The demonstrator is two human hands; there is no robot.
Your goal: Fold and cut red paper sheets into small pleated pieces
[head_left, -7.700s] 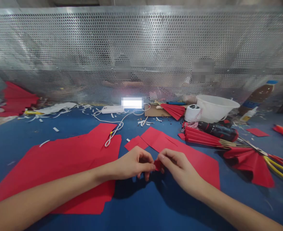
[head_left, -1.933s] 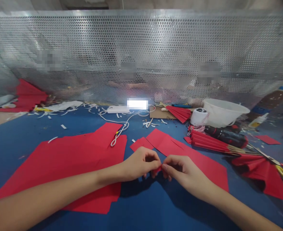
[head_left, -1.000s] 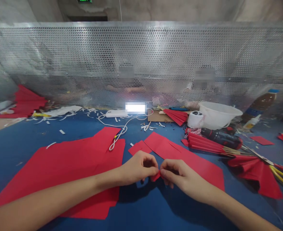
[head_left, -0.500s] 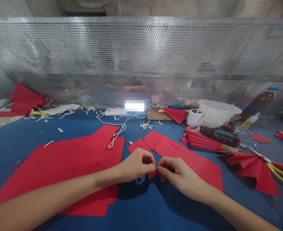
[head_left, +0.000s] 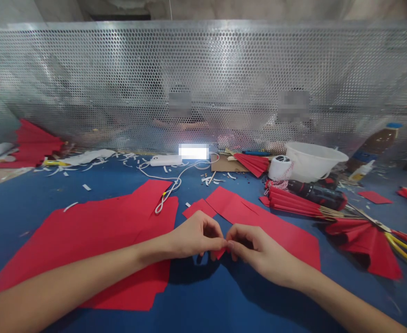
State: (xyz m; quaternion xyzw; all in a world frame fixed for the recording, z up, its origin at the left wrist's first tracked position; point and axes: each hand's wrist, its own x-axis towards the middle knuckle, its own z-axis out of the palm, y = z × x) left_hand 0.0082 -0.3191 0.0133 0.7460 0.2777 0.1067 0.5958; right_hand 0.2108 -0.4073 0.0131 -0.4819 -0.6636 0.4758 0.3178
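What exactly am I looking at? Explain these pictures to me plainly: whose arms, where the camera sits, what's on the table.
There is no machine here: these are a person's own bare arms. The camera is worn on their head, looking forward and down, so the pictures show roughly what they see. Their left hand and right hand pinch a small piece of red paper between them. Beneath lie cut red paper sheets on a blue work surface. To the right are pleated red paper fans, scissors and a white plastic bowl. Behind stands a perforated metal screen.
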